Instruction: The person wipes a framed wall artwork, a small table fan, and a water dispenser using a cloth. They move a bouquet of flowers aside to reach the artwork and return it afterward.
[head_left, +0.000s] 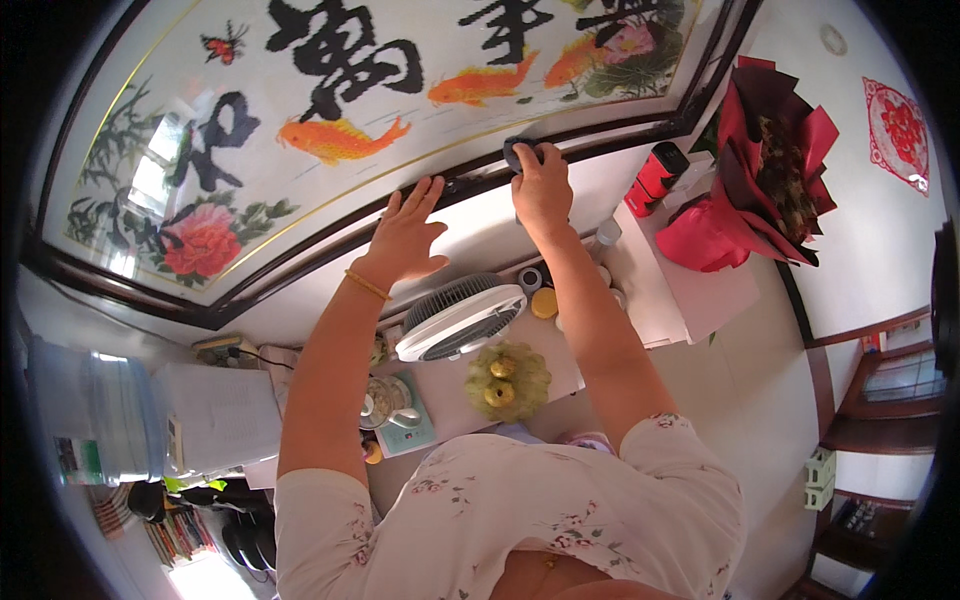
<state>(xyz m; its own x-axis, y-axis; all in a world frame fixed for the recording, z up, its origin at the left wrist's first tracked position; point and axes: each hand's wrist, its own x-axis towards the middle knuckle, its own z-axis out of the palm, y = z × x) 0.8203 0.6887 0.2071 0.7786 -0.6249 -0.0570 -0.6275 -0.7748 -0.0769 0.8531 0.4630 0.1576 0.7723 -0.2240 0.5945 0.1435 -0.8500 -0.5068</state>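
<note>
A large framed picture (352, 97) with orange fish, flowers and black brush characters hangs on the wall before me. My left hand (411, 232) rests its fingertips on the lower edge of the dark wooden frame (300, 259), fingers spread and holding nothing. Farther right along that edge, my right hand (541, 187) grips a dark cloth (517, 155) against the frame. Part of the cloth is hidden behind the fingers. Below and between my arms, a white fan (461, 319) with a grey grille stands on a cabinet top.
A yellow-green dish (508, 381) holds two golden fruit-shaped pieces. Left are a glass kettle (390, 401), a white water dispenser (217, 412) and its blue bottle (112, 412). On the right, a red-wrapped bouquet (750, 180) stands beside a red box (655, 180) on a pale cabinet (709, 304).
</note>
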